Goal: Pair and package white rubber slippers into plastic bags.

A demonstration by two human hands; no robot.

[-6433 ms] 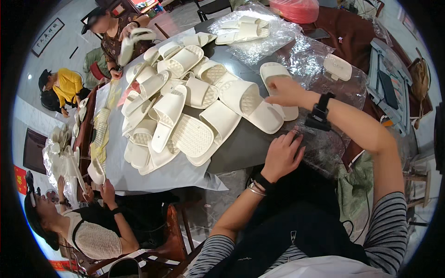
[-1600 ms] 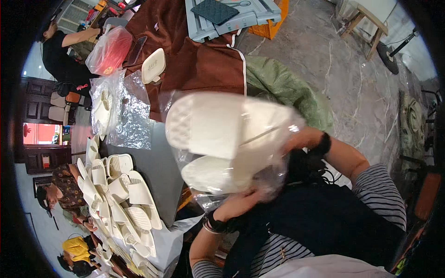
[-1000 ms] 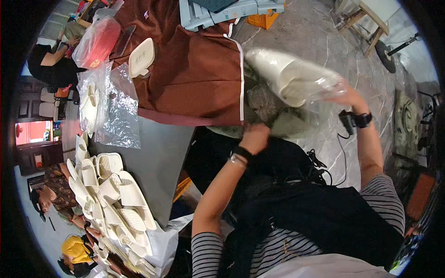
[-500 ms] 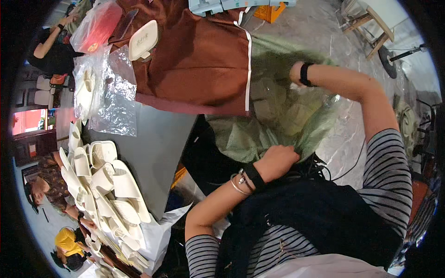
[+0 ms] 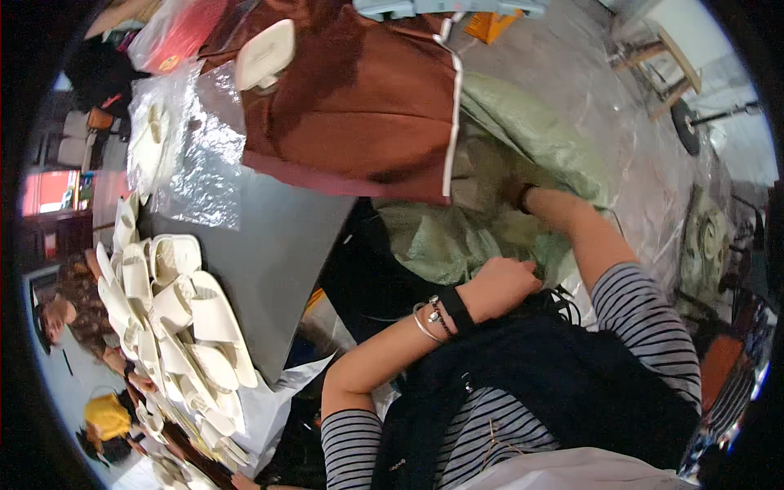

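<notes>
A large green woven plastic sack point(image 5: 539, 131) gapes below the table's right edge, and its dim inside shows several blurred packages. My left hand point(image 5: 502, 287) is closed on the sack's near rim. Deep in the sack's mouth is my right hand point(image 5: 510, 181), dark and smeared, so its fingers and anything in them cannot be made out. Beside the sack, a brown cloth point(image 5: 351, 114) with a white edge strip covers the far part of the table, and a cream lid-like piece point(image 5: 266, 54) lies on it.
Cream slippers point(image 5: 214, 318) are heaped along the left of the grey table point(image 5: 261, 253). Clear plastic bags point(image 5: 204, 155) lie beyond them, near a red bagged bundle point(image 5: 184, 37). A wooden stool point(image 5: 665, 65) stands far right. Other people are at the left.
My right hand has gone down into the sack, and the sack's far rim now folds over beside that forearm. My left hand keeps its grip on the near rim. The view has shifted slightly.
</notes>
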